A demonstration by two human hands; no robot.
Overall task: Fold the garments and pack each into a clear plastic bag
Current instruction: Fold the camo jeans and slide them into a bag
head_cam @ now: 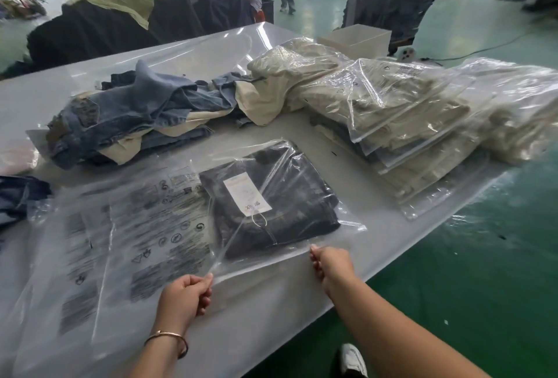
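Left hand (184,293) and right hand (330,266) had fingers clamped on the bag (290,257) mouth, held taut, likely to seal in the folded jeans (271,190)

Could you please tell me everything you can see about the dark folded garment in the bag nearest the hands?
The dark garment, denim by its look, lies folded flat inside a clear plastic bag on the table. A white hang tag on a string sits on top. The left hand and right hand pinch the bag's near edge.
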